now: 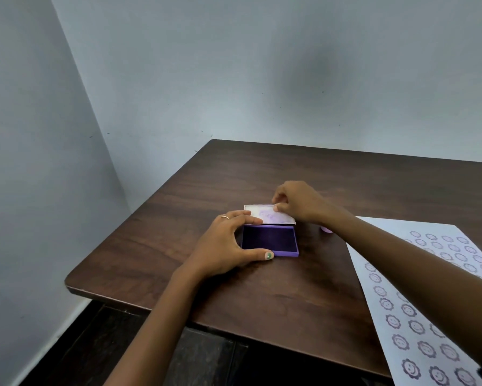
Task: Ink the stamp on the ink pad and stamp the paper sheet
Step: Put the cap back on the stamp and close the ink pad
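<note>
A purple ink pad lies open in the middle of the dark wooden table, its white lid folded back behind it. My left hand grips the pad's left end, thumb at the front edge and fingers at the back. My right hand pinches the lid's far right edge. A small pink stamp shows partly beyond my right forearm, on the table. The white paper sheet lies at the right, covered with several purple smiley flower prints.
The table sits in a corner of pale blue walls. Its left and near edges drop to a dark floor. Bare tabletop surrounds the ink pad on the left and behind.
</note>
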